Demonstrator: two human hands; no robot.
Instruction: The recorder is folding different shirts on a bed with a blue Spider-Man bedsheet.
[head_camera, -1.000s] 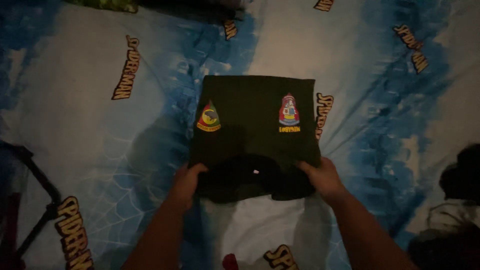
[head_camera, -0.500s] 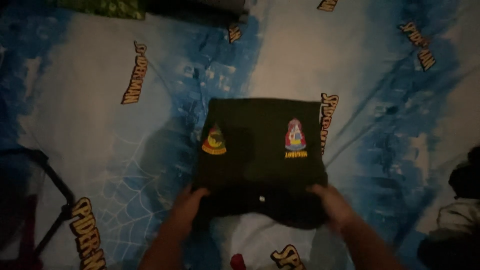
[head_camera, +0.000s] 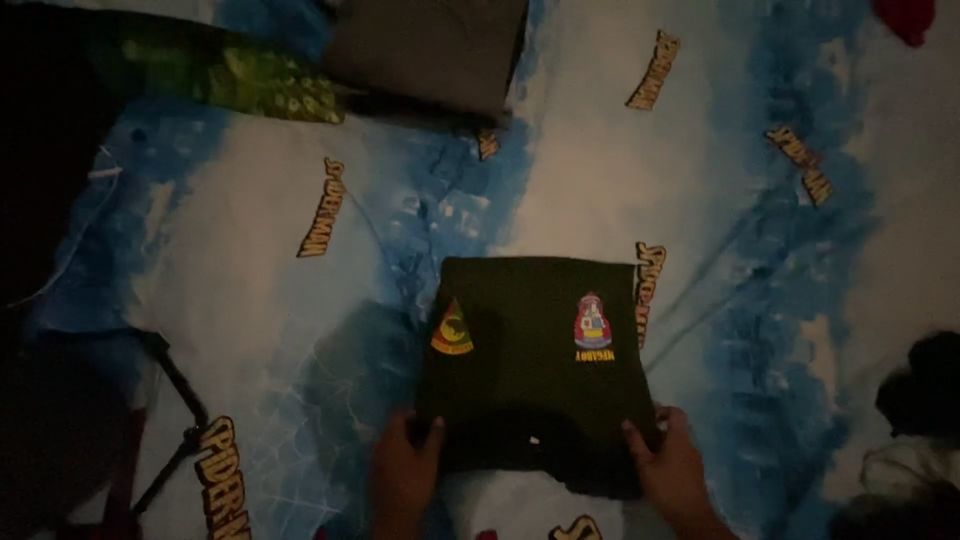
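Note:
A dark green folded garment (head_camera: 535, 365) with two embroidered patches lies on a blue and white printed bedsheet (head_camera: 300, 330). My left hand (head_camera: 403, 475) grips its near left corner, thumb on top. At the near right corner my right hand (head_camera: 670, 470) holds the cloth the same way. The near edge of the garment is lifted slightly off the sheet between the two hands.
A grey folded cloth (head_camera: 430, 50) and a green patterned cloth (head_camera: 230, 75) lie at the far side. A dark heap of clothes (head_camera: 915, 430) sits at the right edge. A black strap (head_camera: 180, 420) runs across the sheet at the left.
The garment and both hands sit lower in view than before, as the camera tilted up and more of the far side of the bed appeared. Both hands keep their hold.

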